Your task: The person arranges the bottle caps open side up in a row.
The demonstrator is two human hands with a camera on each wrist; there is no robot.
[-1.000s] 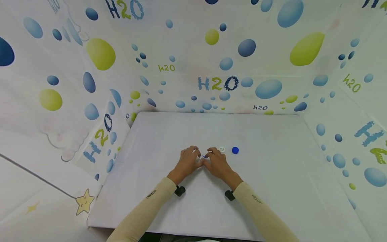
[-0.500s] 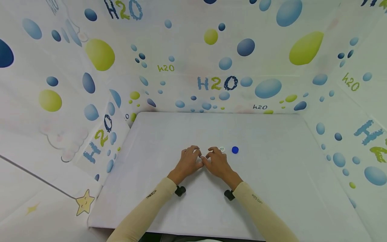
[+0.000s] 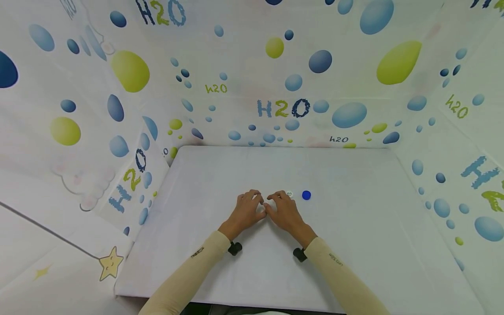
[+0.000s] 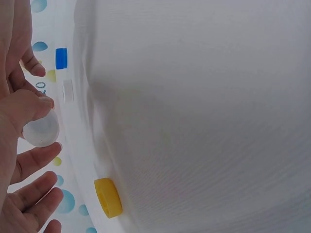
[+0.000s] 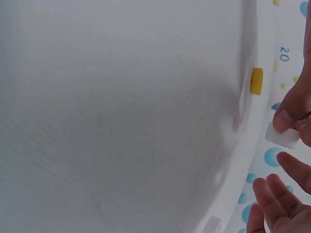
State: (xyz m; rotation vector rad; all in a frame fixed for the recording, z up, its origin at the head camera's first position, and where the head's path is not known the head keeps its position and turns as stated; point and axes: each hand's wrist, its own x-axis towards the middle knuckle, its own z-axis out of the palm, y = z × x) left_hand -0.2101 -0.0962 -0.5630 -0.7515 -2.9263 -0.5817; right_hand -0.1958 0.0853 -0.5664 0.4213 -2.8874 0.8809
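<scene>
While a translucent white disc [image 4: 41, 130] is held up by the thumbs and fingers, the left hand [image 3: 246, 211] and the right hand [image 3: 284, 212] are brought together low over the middle of the desk [image 3: 366, 240]. Both hands are clamped on that disc, its edges being pinched at the thumbs, and the remaining fingers are spread loosely to either side. Its round face is seen by the left wrist camera, its side by the right wrist camera, and it is lifted clear of the desk. Whether it is hollow, or whether anything is contained in it, cannot be told.

Beneath the hands, and hidden from the head view by them, a yellow cap-like piece [image 4: 108, 197] is set flat on the desk toward the left hand; its inside is not shown. Just beyond the right fingers, a marked white disc [image 3: 289, 194] is laid down, small dark marks being borne on its top. To the right of that, near but apart from it, a blue disc [image 3: 306, 195] is laid flat. Pale sleeves [image 3: 190, 273] are worn on both arms, and a small black device [image 3: 235, 248] is fixed at each wrist.
</scene>
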